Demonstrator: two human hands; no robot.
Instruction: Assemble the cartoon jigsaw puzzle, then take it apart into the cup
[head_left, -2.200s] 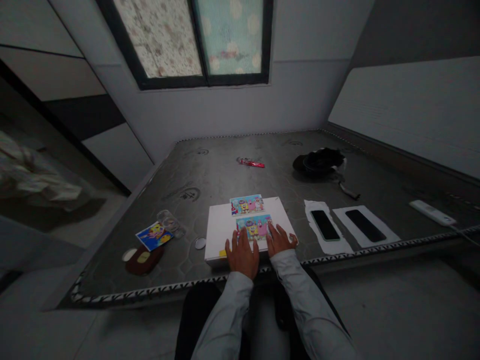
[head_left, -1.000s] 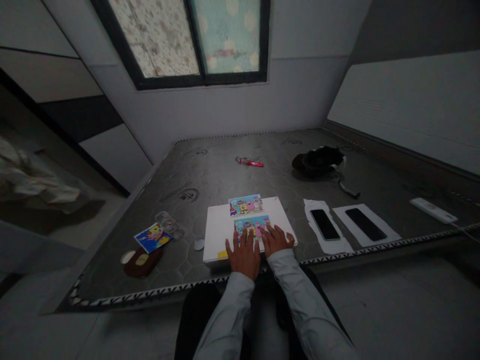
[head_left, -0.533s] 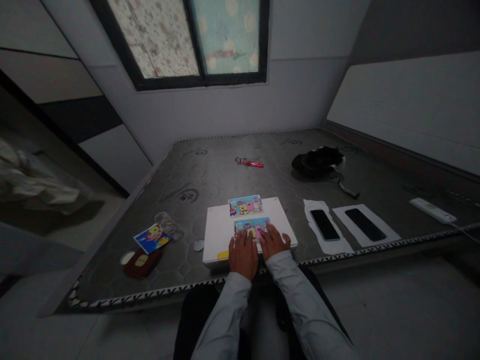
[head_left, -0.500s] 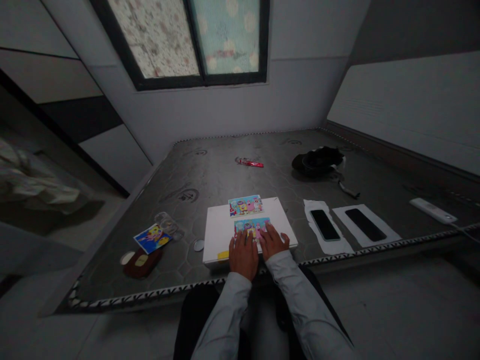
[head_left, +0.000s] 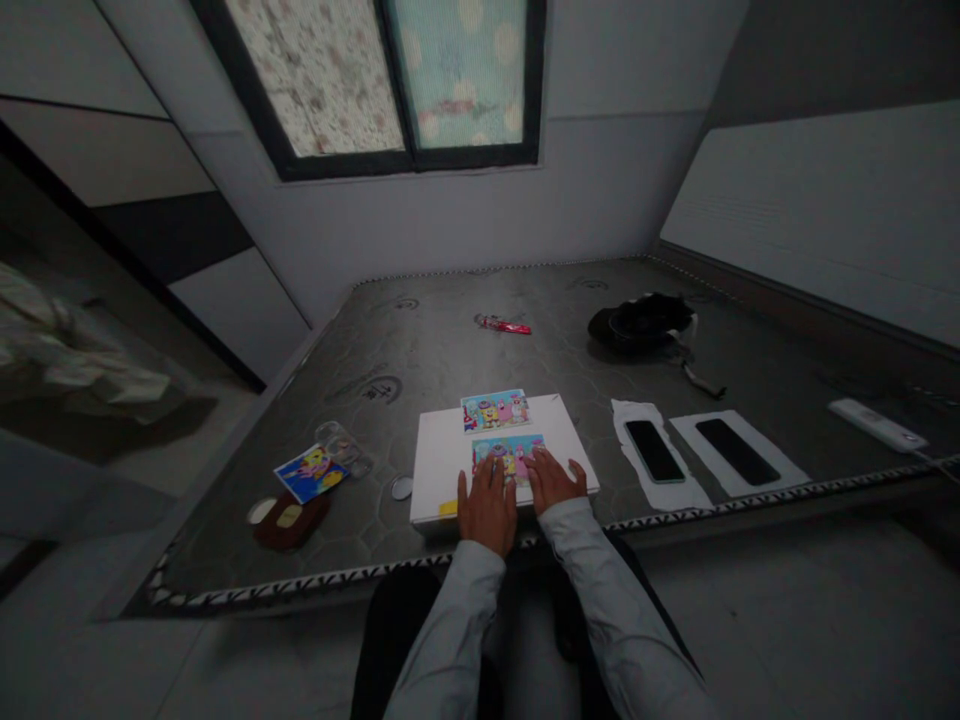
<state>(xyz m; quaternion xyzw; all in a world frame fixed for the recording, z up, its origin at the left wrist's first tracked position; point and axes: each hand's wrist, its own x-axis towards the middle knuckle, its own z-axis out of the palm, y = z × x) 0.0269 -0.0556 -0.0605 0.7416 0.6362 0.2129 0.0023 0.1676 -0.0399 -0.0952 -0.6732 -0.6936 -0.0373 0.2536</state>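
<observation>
A white box (head_left: 435,460) lies near the front edge of the grey mat, with two colourful cartoon pictures on its top. My left hand (head_left: 487,510) rests over the lower left part of the nearer cartoon picture (head_left: 510,447), its fingers stretched forward and apart. On the right side of the same picture lies my right hand (head_left: 555,478), fingers extended and thumb spread away. Both hands hide the picture's lower part. Just beyond, the farther cartoon picture (head_left: 495,411) lies flat and uncovered. A small yellow patch (head_left: 448,508) shows at the box's front left.
To the left are a blue cartoon card (head_left: 311,473), a clear plastic piece (head_left: 345,448), a brown case (head_left: 292,523) and a round silvery disc (head_left: 402,487). Two phones (head_left: 655,452) lie on white sheets at right. A black cap (head_left: 641,323) and a red item (head_left: 506,325) sit farther back.
My right hand has slid slightly to the right on the nearer picture. The left hand stays almost in place. The whole view has shifted a little.
</observation>
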